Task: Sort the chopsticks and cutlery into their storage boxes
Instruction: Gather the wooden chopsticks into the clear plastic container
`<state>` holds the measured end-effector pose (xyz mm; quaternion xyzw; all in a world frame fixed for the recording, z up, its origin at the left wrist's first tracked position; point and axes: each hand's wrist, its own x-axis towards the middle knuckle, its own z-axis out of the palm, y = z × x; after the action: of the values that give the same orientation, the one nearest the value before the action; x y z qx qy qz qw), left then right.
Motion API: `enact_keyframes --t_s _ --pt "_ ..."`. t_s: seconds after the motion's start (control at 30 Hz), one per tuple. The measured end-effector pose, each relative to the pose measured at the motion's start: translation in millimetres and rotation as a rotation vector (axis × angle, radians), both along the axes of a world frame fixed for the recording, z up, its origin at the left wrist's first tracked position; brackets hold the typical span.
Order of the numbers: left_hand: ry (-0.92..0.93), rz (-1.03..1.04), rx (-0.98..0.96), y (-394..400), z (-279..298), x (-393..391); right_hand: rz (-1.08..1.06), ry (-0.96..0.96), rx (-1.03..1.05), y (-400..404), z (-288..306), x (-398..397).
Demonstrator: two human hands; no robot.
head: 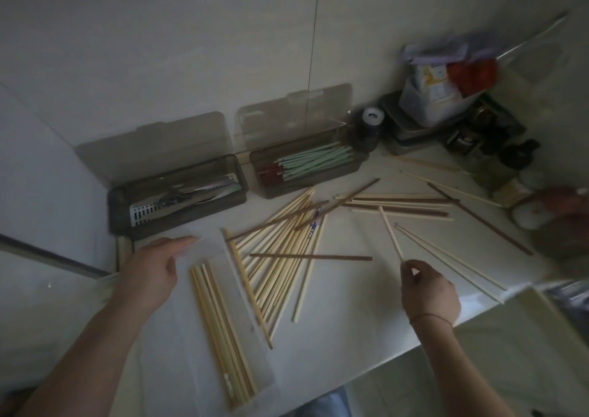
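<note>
Currently the right hand [428,292], lower right of the frame, pinches one pale chopstick [390,233] at its near end between thumb and fingertips; the left hand [153,268], lower left, rests with straight fingers on the rim of a clear tray [255,337] holding sorted bamboo chopsticks [220,327]. Loose chopsticks [287,238] lie at centre; two open storage boxes [306,174] stand above, against the wall

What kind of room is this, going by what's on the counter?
Probably a home kitchen counter in a corner. Loose wooden chopsticks lie spread on the pale countertop, a lidded box of cutlery stands open against the wall, and jars and food containers crowd the far right corner.
</note>
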<state>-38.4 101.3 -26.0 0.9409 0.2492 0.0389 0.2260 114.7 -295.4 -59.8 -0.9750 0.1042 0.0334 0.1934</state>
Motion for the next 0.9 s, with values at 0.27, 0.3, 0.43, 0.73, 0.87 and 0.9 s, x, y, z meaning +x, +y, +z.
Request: enact_keyframes --t_s 0.27,0.3,0.43,0.73,0.87,0.9 --pt "-0.060 0.051 -0.045 -8.5 13.8 -4.1 0.162 0.063 1.190 93.4 95.0 -55.7" --pt "-0.067 0.049 -0.048 -8.1 15.2 -6.0 0.259 0.085 1.194 106.7 102.6 -68.3" --pt "-0.067 0.099 -0.030 -7.3 20.7 -15.0 0.666 0.251 1.019 156.7 103.1 -126.8" --pt "-0.087 0.160 -0.095 -4.1 16.3 -31.8 1.086 0.587 -0.012 219.4 56.3 -166.4" --pt "-0.099 0.159 -0.091 -1.9 10.3 -35.9 1.037 0.539 -0.091 235.4 30.8 -173.4" --pt "-0.099 0.157 -0.085 -1.5 9.6 -35.8 1.047 0.519 -0.097 238.3 24.9 -175.4"
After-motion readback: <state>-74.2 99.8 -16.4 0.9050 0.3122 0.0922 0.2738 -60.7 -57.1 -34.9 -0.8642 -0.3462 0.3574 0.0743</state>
